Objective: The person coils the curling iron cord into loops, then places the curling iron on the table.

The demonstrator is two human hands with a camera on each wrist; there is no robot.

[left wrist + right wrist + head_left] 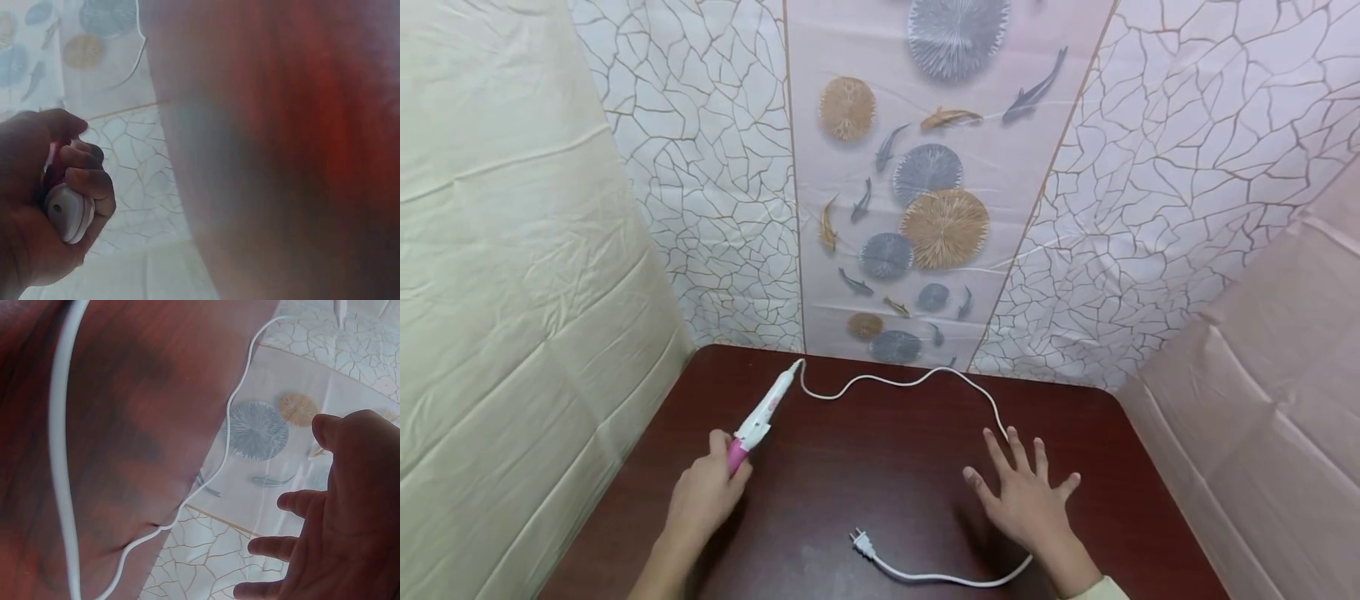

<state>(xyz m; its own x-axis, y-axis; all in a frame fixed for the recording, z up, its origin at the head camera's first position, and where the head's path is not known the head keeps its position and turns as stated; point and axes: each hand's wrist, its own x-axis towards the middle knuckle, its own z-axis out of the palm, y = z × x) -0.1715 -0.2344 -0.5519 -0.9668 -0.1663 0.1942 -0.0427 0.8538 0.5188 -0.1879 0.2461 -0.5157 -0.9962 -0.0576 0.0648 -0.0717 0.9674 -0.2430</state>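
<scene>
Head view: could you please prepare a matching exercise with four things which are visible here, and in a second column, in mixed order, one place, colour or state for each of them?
Things:
1. pink-and-white corded tool
2. plug
3. right grip
4. table

Descriptions:
A. white, with two prongs showing
B. dark reddish brown
C. held in the left grip
D. fingers spread apart

Right pairs: 1-C, 2-A, 3-D, 4-B
</scene>
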